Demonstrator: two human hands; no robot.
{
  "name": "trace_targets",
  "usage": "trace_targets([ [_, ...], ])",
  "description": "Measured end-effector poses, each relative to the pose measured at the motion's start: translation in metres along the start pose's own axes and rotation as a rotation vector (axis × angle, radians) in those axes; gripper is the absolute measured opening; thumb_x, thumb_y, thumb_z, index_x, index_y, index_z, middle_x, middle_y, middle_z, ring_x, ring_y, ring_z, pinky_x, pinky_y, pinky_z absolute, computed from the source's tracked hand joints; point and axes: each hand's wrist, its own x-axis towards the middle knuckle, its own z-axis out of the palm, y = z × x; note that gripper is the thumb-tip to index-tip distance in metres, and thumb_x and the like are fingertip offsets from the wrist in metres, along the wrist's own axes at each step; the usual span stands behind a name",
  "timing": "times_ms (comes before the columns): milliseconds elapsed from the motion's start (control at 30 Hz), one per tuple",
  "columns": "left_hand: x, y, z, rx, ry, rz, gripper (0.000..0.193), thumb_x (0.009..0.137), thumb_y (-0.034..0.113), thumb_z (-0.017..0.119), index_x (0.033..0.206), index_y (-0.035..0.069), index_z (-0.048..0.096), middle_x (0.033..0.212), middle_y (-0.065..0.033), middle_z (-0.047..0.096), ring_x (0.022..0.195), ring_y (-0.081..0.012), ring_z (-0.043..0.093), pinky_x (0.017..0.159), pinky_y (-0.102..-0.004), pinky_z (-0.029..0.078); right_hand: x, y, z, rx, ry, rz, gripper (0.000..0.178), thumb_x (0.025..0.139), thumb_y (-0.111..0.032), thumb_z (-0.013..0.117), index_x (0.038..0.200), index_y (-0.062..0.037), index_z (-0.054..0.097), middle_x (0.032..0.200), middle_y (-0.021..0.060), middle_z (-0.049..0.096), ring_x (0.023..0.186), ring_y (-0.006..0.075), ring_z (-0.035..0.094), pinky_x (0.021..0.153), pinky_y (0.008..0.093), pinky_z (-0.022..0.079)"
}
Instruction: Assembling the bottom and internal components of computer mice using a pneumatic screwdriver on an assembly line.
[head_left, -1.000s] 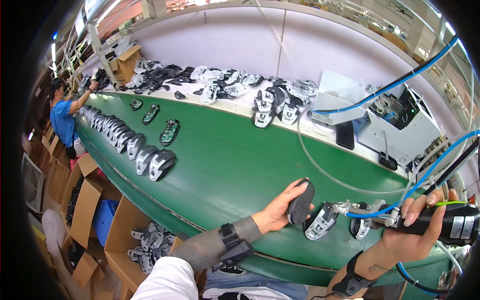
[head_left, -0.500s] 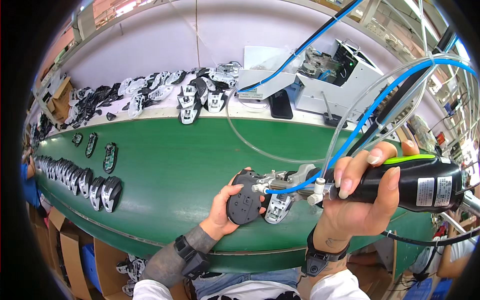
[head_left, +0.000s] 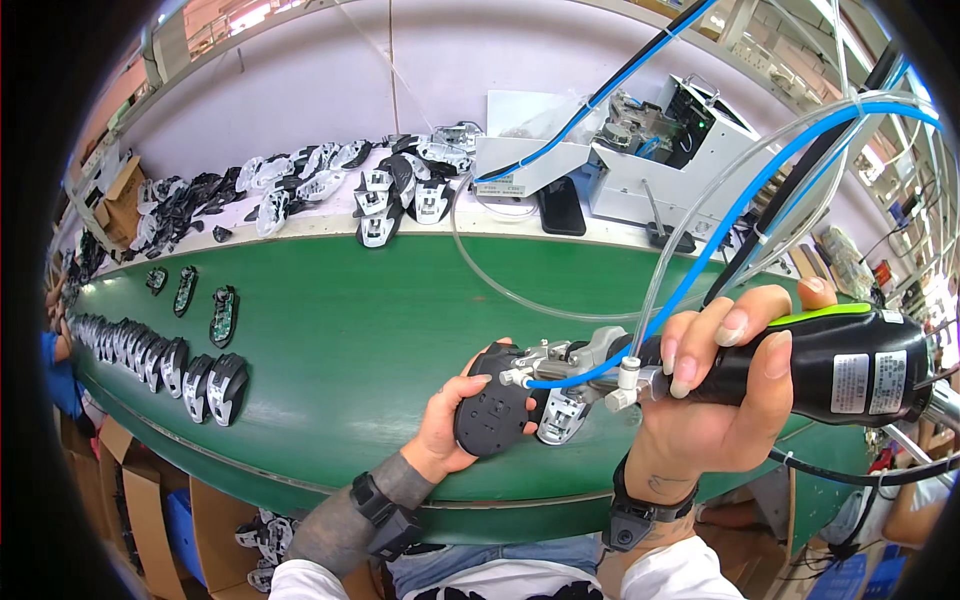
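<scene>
My left hand (head_left: 442,412) grips a black computer mouse (head_left: 490,415), its underside with small holes turned toward me. Wrapped around a black electric screwdriver (head_left: 825,362) with a lime-green lever is my right hand (head_left: 725,385). The driver lies nearly level, and its metal screw-feeding nose (head_left: 545,368) meets the mouse's upper right edge. Whether the bit touches a screw is hidden. A blue hose (head_left: 655,325) joins the nose. Just right of the mouse, a white and black mouse shell (head_left: 562,418) lies on the green belt, partly behind the driver.
On the green belt (head_left: 350,340), a row of mouse shells (head_left: 170,365) and several small circuit boards (head_left: 223,315) lie at the left. Loose shells (head_left: 290,180) crowd the white back ledge, beside a phone (head_left: 562,207) and a white machine (head_left: 650,190). Cardboard boxes (head_left: 215,525) stand below.
The shells and circuit boards on the belt have shifted slightly right, as has the loose shell by the mouse. Both hands keep their grips; the driver's nose stays at the mouse's edge.
</scene>
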Motion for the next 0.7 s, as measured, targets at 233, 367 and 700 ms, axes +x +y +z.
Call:
trace_targets([
  [233, 0.006, 0.003, -0.005, 0.135, 0.147, 0.128, 0.054, 0.083, 0.024, 0.05, 0.134, 0.015, 0.033, 0.116, -0.0118, 0.049, 0.093, -0.0263, 0.057, 0.078, -0.0456, 0.052, 0.001, 0.007, 0.001, -0.109, 0.028, -0.081, 0.042, 0.087, -0.017, 0.048, 0.123, -0.0024, 0.033, 0.087, 0.0105, 0.051, 0.044, 0.0099, 0.042, 0.042, 0.0256, 0.037],
  [367, 0.008, 0.008, -0.009, 0.09, 0.262, 0.192, 0.052, 0.083, 0.027, 0.05, 0.132, 0.016, 0.036, 0.116, -0.0101, 0.049, 0.091, -0.0247, 0.056, 0.077, -0.046, 0.051, 0.001, -0.006, -0.004, -0.058, 0.073, -0.056, 0.045, 0.084, -0.015, 0.053, 0.123, -0.0048, 0.033, 0.087, 0.0104, 0.052, 0.049, 0.0119, 0.046, 0.045, 0.0264, 0.04],
  [700, 0.001, 0.008, -0.007, 0.037, -0.028, 0.162, 0.06, 0.08, 0.029, 0.049, 0.135, 0.017, 0.032, 0.134, -0.0131, 0.039, 0.096, -0.0275, 0.057, 0.08, -0.0487, 0.05, -0.001, 0.004, -0.003, -0.122, 0.018, -0.084, 0.039, 0.088, -0.016, 0.045, 0.122, -0.0029, 0.033, 0.082, 0.008, 0.05, 0.043, 0.01, 0.043, 0.043, 0.0264, 0.038],
])
